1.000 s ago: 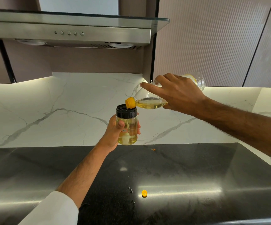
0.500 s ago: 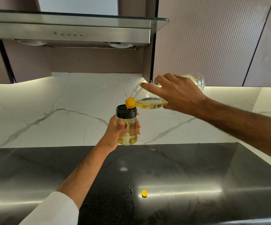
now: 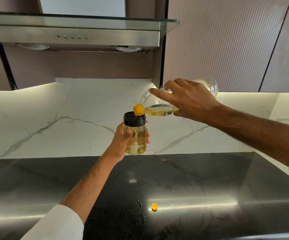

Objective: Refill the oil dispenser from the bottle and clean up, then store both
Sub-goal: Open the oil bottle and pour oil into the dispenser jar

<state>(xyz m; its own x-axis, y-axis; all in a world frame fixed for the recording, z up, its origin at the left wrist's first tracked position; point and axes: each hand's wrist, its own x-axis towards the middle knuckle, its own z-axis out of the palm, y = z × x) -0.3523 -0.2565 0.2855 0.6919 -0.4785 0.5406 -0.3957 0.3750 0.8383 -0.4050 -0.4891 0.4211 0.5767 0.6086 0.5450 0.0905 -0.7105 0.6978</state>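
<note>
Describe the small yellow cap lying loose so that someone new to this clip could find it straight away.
Start at the black stone countertop below the marble backsplash. Near its front edge, beside a bright streak of reflected light and just right of some dark droplets, lies the yellow cap. It is the only loose yellow piece on the counter; the other yellow part sits on the tilted bottle's neck.

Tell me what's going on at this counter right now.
A person is refilling an oil dispenser, gripped in the left hand, from a clear oil bottle tipped by the right hand. The bottle's yellow spout sits over the dispenser's black collar. A small yellow cap and some droplets lie on the black countertop below.
</note>
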